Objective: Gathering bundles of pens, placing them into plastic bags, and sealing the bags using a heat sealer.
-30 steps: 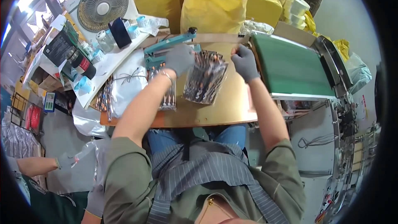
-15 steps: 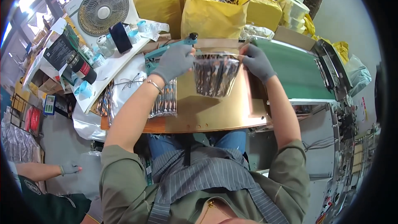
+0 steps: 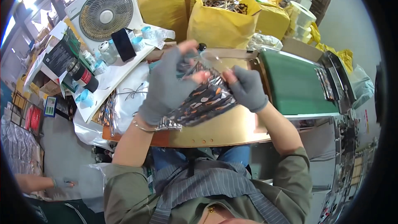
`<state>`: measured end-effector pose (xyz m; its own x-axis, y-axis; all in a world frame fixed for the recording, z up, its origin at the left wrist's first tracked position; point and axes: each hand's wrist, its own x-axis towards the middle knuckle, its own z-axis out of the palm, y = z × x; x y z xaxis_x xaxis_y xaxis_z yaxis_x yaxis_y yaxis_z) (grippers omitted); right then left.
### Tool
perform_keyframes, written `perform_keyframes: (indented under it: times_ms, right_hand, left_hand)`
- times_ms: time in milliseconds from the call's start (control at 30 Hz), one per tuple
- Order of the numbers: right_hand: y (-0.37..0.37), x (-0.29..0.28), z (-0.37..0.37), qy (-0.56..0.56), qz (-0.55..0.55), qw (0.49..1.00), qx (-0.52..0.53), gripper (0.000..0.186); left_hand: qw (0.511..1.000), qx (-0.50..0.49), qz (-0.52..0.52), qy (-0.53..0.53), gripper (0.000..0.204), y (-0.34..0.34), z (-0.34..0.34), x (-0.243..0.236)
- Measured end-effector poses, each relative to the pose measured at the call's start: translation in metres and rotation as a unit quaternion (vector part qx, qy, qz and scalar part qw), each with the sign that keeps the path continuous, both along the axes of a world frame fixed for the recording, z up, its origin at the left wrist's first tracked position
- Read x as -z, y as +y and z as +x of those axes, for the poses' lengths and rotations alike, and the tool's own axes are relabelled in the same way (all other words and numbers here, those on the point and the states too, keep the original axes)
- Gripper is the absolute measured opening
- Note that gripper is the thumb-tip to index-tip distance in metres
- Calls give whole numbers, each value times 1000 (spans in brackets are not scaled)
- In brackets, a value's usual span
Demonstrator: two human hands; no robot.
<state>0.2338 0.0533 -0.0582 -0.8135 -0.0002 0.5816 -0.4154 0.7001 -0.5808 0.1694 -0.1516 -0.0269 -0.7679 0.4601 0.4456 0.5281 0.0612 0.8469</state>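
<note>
A clear plastic bag (image 3: 206,101) hangs tilted over the table, packed with slim dark pieces that have orange and white tips. My right hand (image 3: 248,90), in a grey glove with bare fingertips, pinches the bag's upper edge at its right corner. In a matching glove, my left hand (image 3: 161,87) is at the bag's upper left, thumb and fingers apart, thumb tip against the bag; motion blurs it slightly. Behind my left forearm, more bagged pieces (image 3: 169,123) lie on the table, partly hidden. The teal tool behind my left hand is mostly covered.
A gold-brown tabletop (image 3: 232,126) lies beneath my hands. At right is a green belt surface (image 3: 294,83). The white side shelf holds a phone (image 3: 123,45), a flask (image 3: 82,74) and tape rolls. A fan (image 3: 106,15) and yellow sacks (image 3: 224,27) stand behind. A co-worker's hand (image 3: 63,182) shows lower left.
The bag has moved nearer and tipped to the left. My left hand has left its upper left corner and opened over its side; my right hand has come lower, still pinching the edge.
</note>
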Motion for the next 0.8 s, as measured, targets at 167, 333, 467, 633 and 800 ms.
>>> perform_keyframes:
  times_ms: [167,333,467,633,800]
  right_hand:
    - [2,60,-97,56,246,967,25,30]
    - [42,118,-210,-11,90,966,243,32]
    - [-15,76,-247,6,78,986,148,32]
    - [-10,86,-256,-77,197,954,213,22]
    - [9,156,-262,-130,197,936,261,17]
  left_hand:
    - [961,50,-69,-263,49,-15,-54,118]
    - [922,15,44,-385,42,9,-90,200]
    - [894,-24,74,-442,36,-10,-138,240]
    - [871,-76,29,-484,43,-26,-183,233]
    - [902,-106,31,-418,46,-30,-170,251]
